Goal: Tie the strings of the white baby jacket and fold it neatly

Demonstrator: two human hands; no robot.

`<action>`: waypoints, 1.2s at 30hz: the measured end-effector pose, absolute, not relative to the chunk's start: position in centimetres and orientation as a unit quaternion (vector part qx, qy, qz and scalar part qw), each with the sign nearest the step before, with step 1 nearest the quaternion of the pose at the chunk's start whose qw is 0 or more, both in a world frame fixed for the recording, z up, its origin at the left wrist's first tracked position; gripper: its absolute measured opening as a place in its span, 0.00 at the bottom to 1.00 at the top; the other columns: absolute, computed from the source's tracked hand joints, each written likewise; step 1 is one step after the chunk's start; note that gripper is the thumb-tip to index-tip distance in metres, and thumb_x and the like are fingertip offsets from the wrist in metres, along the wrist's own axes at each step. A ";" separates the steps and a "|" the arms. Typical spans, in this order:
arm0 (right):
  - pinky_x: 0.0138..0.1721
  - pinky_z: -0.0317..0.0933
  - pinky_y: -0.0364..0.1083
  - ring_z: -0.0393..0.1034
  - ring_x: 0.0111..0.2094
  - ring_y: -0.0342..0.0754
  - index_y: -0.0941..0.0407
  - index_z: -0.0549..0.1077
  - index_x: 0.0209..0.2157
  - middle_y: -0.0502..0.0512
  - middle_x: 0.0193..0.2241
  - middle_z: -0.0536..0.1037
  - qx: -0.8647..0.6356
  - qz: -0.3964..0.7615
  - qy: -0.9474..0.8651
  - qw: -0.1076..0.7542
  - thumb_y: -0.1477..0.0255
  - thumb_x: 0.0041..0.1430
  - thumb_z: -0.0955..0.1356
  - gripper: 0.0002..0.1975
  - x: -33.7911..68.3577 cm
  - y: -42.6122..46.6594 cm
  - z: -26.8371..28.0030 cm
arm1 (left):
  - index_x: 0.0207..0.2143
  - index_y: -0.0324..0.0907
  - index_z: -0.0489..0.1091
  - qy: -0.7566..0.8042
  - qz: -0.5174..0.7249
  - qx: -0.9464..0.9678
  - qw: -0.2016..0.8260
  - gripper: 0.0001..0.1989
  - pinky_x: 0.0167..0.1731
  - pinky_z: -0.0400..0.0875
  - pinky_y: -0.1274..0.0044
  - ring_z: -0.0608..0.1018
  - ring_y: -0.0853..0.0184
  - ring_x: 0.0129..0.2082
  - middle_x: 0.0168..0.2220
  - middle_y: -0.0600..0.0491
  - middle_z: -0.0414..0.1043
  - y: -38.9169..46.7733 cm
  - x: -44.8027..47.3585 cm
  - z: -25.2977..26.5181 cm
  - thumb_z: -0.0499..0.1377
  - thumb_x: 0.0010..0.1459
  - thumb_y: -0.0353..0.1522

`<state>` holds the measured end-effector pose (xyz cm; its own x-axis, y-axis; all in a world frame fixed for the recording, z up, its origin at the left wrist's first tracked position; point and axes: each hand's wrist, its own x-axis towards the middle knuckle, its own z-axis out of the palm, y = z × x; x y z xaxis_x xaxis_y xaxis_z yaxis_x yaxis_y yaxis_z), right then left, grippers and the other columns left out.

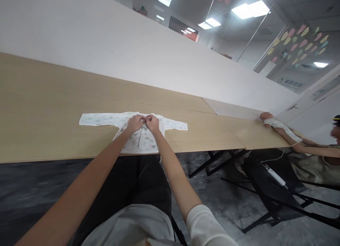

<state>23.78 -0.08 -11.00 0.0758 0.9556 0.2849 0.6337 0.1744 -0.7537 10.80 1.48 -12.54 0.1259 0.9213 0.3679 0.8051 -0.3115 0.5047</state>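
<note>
A small white baby shirt (148, 141) with a faint print lies flat on the light wood table (53, 97), its front facing up. Both sleeves stretch out to the sides, and its lower hem reaches the table's near edge. At the neckline my left hand (136, 122) pinches the cloth, fingers closed. Right beside it, my right hand (152, 123) is also closed in a pinch on the shirt's front opening. The fingertips of the two hands nearly meet. Whatever fastening may lie between them is too small to make out.
Far right, another person (325, 161) sits with arms on the table near a baby doll (266, 115) in white cloth. A black folding chair (265, 182) holds a white power strip (276, 175). Behind the table stands a white wall (106, 44) with glass above.
</note>
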 end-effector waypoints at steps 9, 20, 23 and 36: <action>0.43 0.66 0.41 0.75 0.36 0.44 0.56 0.76 0.34 0.50 0.30 0.80 -0.602 0.281 -0.578 0.473 0.79 0.55 0.65 0.09 24.3 0.2 -11.0 | 0.38 0.46 0.81 0.604 0.339 0.705 0.153 0.16 0.45 0.68 0.74 0.78 0.60 0.43 0.41 0.51 0.81 1.0 11.0 -12.2 0.54 0.55 0.37; 0.41 0.66 0.40 0.74 0.33 0.44 0.56 0.75 0.32 0.48 0.26 0.78 -0.598 0.295 -0.514 0.540 0.77 0.53 0.65 0.08 24.5 0.4 -11.1 | 0.28 0.40 0.79 0.597 0.289 0.739 0.115 0.23 0.37 0.66 0.73 0.78 0.58 0.37 0.35 0.45 0.80 0.1 10.9 -11.1 0.49 0.59 0.43; 0.41 0.65 0.40 0.74 0.33 0.44 0.55 0.75 0.31 0.48 0.26 0.78 -0.596 0.292 -0.518 0.539 0.78 0.53 0.64 0.08 24.4 0.3 -11.1 | 0.26 0.41 0.78 0.564 0.289 0.759 0.146 0.23 0.38 0.68 0.73 0.78 0.59 0.36 0.35 0.46 0.80 -0.3 9.9 -11.1 0.50 0.58 0.45; 0.36 0.66 0.40 0.74 0.29 0.43 0.56 0.77 0.37 0.48 0.23 0.77 -0.585 0.294 -0.604 0.454 0.73 0.59 0.65 0.08 24.5 -0.9 -10.7 | 0.32 0.47 0.80 0.491 0.332 0.791 0.153 0.14 0.54 0.67 0.69 0.78 0.57 0.46 0.43 0.51 0.80 -0.9 8.4 -12.8 0.57 0.50 0.42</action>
<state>24.47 -0.94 -10.70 0.0976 0.9741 0.2039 0.4397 0.1416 -0.8869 8.36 -0.89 -12.78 0.2979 0.8778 0.3752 0.6742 -0.4717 0.5683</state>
